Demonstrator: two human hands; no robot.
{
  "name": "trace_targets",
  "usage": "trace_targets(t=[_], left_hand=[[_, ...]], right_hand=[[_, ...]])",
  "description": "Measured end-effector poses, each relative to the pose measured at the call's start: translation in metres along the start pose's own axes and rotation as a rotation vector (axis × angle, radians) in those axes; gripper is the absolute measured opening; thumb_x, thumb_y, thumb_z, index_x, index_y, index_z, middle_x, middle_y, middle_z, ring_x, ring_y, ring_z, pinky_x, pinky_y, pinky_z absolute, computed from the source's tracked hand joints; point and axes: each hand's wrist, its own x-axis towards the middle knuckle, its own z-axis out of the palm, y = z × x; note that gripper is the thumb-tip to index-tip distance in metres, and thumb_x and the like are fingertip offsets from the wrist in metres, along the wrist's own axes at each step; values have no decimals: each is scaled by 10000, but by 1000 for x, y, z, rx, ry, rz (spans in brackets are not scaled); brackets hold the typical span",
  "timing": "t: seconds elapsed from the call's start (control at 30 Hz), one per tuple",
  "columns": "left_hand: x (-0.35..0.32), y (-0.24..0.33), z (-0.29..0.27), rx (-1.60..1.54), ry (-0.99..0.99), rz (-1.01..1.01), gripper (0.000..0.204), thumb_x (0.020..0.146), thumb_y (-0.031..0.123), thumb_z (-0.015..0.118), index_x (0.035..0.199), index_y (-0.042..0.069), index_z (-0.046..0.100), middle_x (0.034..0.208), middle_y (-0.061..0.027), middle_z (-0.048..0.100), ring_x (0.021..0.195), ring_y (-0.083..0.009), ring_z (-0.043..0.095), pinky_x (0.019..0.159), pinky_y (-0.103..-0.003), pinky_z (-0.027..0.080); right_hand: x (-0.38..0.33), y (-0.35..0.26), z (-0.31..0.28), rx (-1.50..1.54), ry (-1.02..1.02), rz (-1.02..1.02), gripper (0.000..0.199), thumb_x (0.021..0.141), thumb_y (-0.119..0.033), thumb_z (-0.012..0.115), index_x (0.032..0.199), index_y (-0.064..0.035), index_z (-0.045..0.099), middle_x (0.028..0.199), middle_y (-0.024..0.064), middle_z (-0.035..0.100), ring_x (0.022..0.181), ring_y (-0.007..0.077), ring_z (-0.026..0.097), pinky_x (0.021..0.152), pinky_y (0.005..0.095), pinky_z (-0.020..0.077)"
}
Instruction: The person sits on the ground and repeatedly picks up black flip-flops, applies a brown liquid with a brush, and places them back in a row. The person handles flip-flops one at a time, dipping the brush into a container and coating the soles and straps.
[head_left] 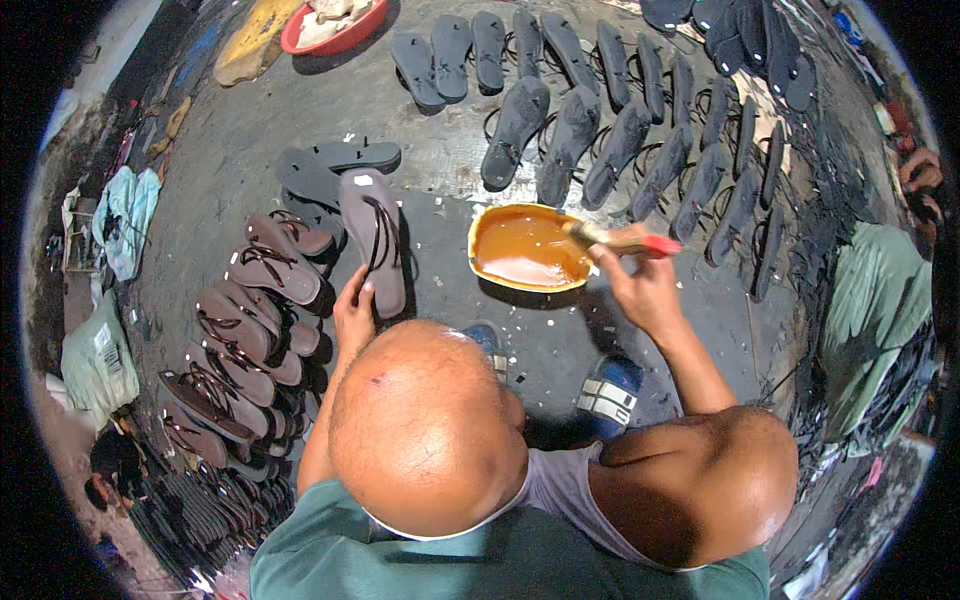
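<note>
while the right hand (642, 290), right of centre in the frame, is closed around the handle of a paintbrush (612, 240), its fingers wrap the wood just short of the red end. the brush points left, its bristle end over the right side of a pale-rimmed oval bowl (474, 262) at the centre; whether the bristles touch the amber liquid (520, 243) inside cannot be told.

the left hand (353, 312), left of centre, has its fingers partly curled at the lower left edge of a brown flip-flop (366, 212) with dark straps and a white sticker near its upper end. the fingers meet that edge, but how tightly they pinch it cannot be told. this flip-flop lies left of the bowl, well apart from it, its upper end next to dark soles (352, 156).

at the left of the frame, more brown flip-flops (240, 315) lie piled and overlapping. across the upper middle and upper right, black flip-flops (572, 140) stretch in 2 rough rows. a red basin (350, 38) with pale pieces in it sits at the upper left. below the bowl, 1 blue slipper (612, 392) with white bands shows clearly; a 2nd is partly hidden behind the person's head (425, 430).
</note>
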Motion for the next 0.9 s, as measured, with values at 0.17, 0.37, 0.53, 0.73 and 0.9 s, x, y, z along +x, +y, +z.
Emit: trace_targets(t=[0.17,0.37,0.53,0.73,0.9], left_hand=[[-2,-115,-18,414,25,144,296,940,182,619,1217,83,649,1070,-134,647,1038,-236,590,862,-369,461],[-23,-17,41,937,-113,134,695,808,429,764,1412,165,544,1523,-257,354,1312,-476,408,1097,-519,332],[13,-12,57,657,144,218,783,766,377,825,1409,51,519,1480,-265,402,1273,-401,492,1043,-478,409],[37,74,29,-439,-19,150,539,923,236,699,1360,-15,509,1173,-88,642,1097,-215,627,938,-343,515],[51,196,47,-963,-390,76,647,951,551,572,1273,-9,549,1110,-127,672,945,-176,695,764,-302,607]], right_hand=[[-18,14,3,-251,-86,-36,314,886,-313,701,1075,-66,660,974,168,662,901,365,655,765,454,528],[-31,25,5,-316,-70,-110,292,873,-308,722,1028,-66,670,933,167,624,885,380,631,762,465,523],[-29,18,8,-253,-45,-94,291,877,-300,725,1023,-54,670,938,165,638,867,365,636,754,446,522],[-37,20,6,-98,4,67,294,895,-275,716,1014,-7,694,915,159,694,843,313,678,772,377,525],[-15,-12,-27,489,13,195,369,942,-290,678,1124,30,703,1053,75,716,946,131,632,845,319,490]])
